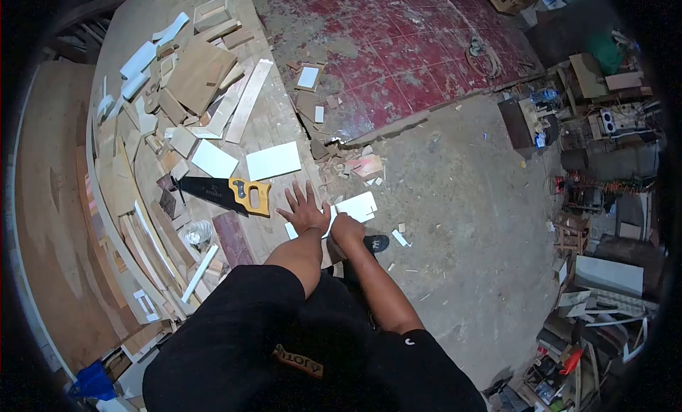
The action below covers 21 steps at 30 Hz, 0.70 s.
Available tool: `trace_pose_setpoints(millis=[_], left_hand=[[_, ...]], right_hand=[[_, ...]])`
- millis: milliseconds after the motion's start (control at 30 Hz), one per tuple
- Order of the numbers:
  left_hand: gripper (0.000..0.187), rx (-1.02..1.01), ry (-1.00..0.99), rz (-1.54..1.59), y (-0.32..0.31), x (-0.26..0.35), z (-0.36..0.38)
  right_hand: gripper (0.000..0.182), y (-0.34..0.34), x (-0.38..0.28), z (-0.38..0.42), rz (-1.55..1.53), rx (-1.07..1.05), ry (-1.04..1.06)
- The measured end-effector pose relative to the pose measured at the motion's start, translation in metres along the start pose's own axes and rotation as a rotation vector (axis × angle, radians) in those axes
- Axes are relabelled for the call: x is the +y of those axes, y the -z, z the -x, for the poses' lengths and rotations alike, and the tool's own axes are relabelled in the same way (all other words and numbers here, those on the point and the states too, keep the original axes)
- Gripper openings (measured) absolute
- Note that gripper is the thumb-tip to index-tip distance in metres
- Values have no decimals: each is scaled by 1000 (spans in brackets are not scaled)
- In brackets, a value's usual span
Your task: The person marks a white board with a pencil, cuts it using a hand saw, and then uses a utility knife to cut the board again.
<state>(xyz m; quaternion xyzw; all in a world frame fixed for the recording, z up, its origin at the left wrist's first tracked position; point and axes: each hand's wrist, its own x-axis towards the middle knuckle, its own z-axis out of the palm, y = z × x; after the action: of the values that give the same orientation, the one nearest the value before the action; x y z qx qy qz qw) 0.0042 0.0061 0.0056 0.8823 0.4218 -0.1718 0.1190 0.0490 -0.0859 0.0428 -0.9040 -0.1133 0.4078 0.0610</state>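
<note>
My left hand (307, 213) presses down with its fingers spread at the edge of the wooden worktable (280, 199), over a white board whose corner (290, 231) shows beside the wrist. Just right of it, past the table edge, my right hand (347, 230) is closed in a fist; what it holds is hidden. A notched white piece (357, 207) shows right beyond that fist. Close to the left fingertips lies a handsaw (219, 192) with a yellow and black handle. Above the saw rests a white rectangular panel (273, 160).
Wood offcuts (201, 74) and white strips crowd the table's left side, with a crumpled clear plastic wrap (197, 232) near the front. Scraps (364, 166) litter the concrete floor. A coiled cable (483, 59) lies on red tiles. Piled materials (609, 273) line the right side.
</note>
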Motion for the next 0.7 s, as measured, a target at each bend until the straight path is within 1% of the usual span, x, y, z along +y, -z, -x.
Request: trace_pose_setpoints(millis=[33, 100, 133, 233, 333, 367, 467, 600, 667, 700], left_hand=[[84, 1, -5, -10, -1, 0, 1], [84, 2, -12, -12, -1, 1, 2], [84, -6, -11, -13, -1, 1, 1], [84, -18, -9, -12, 0, 1, 2], [84, -30, -10, -5, 4, 1, 0], [84, -48, -8, 3, 5, 1, 2], [84, -34, -4, 3, 2, 1, 2], [84, -23, -18, -12, 1, 2, 2], [84, -21, -10, -2, 1, 1, 3], [84, -21, -11, -3, 0, 0, 2]], right_hand=[[31, 1, 5, 3, 4, -5, 1], [31, 12, 14, 12, 111, -103, 69], [31, 24, 11, 22, 174, -164, 47], [29, 51, 3, 53, 207, -189, 68], [30, 42, -1, 34, 259, -233, 116], [30, 36, -3, 26, 259, -233, 116], [35, 4, 3, -4, 92, -100, 31], [38, 15, 20, 24, 113, -85, 61], [30, 35, 18, 50, 204, -185, 28], [30, 48, 11, 60, 202, -185, 27]])
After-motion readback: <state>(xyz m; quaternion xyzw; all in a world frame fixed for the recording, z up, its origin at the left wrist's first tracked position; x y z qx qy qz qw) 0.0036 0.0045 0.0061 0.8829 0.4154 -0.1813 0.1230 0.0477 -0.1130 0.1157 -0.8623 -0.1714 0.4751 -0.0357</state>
